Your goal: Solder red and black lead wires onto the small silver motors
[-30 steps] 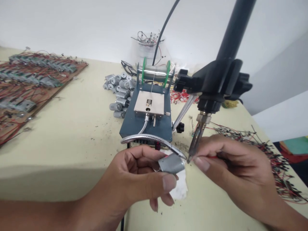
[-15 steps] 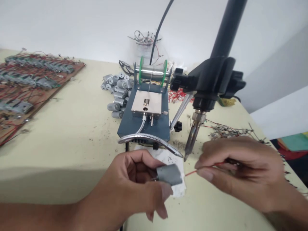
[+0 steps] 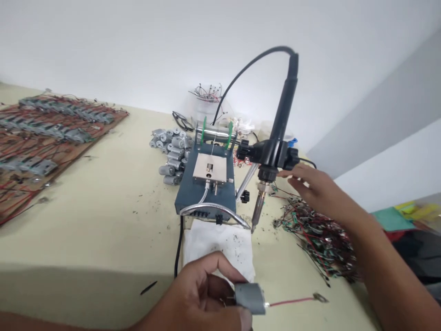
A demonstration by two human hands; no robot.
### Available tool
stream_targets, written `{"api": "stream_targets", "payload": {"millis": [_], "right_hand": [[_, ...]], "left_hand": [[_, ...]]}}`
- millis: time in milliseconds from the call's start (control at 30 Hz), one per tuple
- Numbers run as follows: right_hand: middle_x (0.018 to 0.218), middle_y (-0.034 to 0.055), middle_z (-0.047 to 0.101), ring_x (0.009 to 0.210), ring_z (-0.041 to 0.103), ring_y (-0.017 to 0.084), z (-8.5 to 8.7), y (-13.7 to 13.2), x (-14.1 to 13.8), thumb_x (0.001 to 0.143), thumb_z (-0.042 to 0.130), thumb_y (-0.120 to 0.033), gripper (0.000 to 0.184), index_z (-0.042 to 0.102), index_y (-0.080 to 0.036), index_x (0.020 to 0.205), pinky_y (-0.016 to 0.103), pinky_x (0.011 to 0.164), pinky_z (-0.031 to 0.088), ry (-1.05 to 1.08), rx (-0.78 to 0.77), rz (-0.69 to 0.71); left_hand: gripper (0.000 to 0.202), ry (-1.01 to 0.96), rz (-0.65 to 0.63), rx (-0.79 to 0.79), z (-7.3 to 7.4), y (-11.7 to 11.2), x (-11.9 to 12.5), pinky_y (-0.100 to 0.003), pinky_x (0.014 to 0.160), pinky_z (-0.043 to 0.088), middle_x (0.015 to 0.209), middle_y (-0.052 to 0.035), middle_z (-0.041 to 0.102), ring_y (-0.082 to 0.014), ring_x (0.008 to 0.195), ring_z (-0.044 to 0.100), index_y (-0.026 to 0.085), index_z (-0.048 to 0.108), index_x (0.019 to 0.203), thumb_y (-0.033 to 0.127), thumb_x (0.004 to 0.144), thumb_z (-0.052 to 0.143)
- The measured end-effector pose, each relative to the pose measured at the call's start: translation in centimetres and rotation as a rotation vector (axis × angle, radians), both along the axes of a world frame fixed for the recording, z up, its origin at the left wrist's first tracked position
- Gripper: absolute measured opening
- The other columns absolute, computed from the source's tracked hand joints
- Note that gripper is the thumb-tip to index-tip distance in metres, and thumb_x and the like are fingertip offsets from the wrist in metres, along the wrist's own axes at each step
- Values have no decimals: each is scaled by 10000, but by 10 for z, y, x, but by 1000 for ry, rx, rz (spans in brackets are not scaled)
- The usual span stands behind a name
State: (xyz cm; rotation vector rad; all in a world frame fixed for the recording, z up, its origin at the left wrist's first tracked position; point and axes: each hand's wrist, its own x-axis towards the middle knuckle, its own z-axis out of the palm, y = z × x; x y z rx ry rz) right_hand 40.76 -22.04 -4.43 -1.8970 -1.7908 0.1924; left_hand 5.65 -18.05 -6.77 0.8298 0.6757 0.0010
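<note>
My left hand [image 3: 210, 294] is closed around a small grey electric motor [image 3: 251, 297] at the bottom centre. From the motor's right end a red wire [image 3: 291, 302] runs out sideways, tipped with a small metal piece [image 3: 320, 298]. My right hand [image 3: 310, 186] reaches past the black soldering iron [image 3: 285, 108], beside its clamp. Its fingers look stretched out with nothing visible in them, though the tips are partly hidden behind the clamp. Below the iron's tip lies a white cloth or paper pad [image 3: 217, 243].
A blue solder feeder [image 3: 186, 197] with a solder spool [image 3: 217, 133] stands mid-table. Several loose motors [image 3: 172, 151] are piled left of it. A tangle of wired parts [image 3: 320, 234] lies at right. On the far left, a brown board [image 3: 103, 133] carries rows of wired motors.
My right hand has let go of the red wire and moved up and away behind the iron. The wire now hangs from the motor's end. The view has shifted, showing more wall.
</note>
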Motion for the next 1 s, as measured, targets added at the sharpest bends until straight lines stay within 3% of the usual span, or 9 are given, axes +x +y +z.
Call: {"api": "stream_targets", "payload": {"millis": [200,367,467,567,667,733,833,933,1000], "right_hand": [[1072,83,750,978,662,241,-21,13,16,968,625,-250,148,760,-210,1013,443,912,516,-154,-66,75],[941,60,740,896,657,218,-15,13,12,966,676,-342,171,725,-189,908,436,891,515,-100,6,26],[955,73,757,909,678,241,-9,10,0,962,687,-379,168,715,-218,924,449,881,517,24,120,-74],[952,63,766,901,701,248,-2,4,-18,938,724,-404,165,710,-241,921,444,859,534,196,248,-163],[921,48,770,907,711,240,9,-5,-37,896,788,-367,133,728,-250,916,421,843,548,387,299,-158],[930,48,780,879,699,215,16,-11,-45,903,793,-315,68,758,-261,921,374,767,545,498,266,-132],[986,52,795,691,619,145,23,-19,-49,946,752,-273,50,776,-273,901,319,574,477,638,188,-91],[792,27,746,560,531,124,25,-26,-48,955,743,-315,79,750,-277,886,311,493,406,756,93,-10],[630,-9,627,519,494,123,25,-29,-50,975,712,-349,107,731,-269,906,305,480,371,806,-16,57]], "left_hand": [[305,-134,-6,12,1,3,-1,-176,506,362,811,36,666,-44,531,506,207,626,938,301,758,854],[441,-149,-41,25,-16,6,0,-140,491,338,688,50,633,-41,481,497,228,600,982,595,835,793],[553,-167,-56,-16,-25,8,6,-160,429,345,673,40,654,-67,411,545,221,575,937,685,751,811],[611,-159,-48,-22,-25,12,10,-177,388,381,751,-1,701,-112,430,632,197,600,947,668,667,870],[523,-129,-46,-25,-16,16,10,-159,354,351,722,8,685,-87,397,592,194,592,920,634,753,820],[452,-132,-51,-32,-8,18,9,-152,340,333,697,30,666,-71,359,549,211,575,927,600,817,776],[330,-117,60,-26,0,20,9,-127,348,342,748,41,658,-54,377,558,229,580,990,517,898,711],[284,-97,108,-52,1,23,11,-122,338,369,749,35,656,-59,383,571,222,591,999,491,935,655],[315,-113,81,-68,-1,25,12,-142,336,414,777,13,690,-70,383,583,199,612,1005,484,905,702]]}}
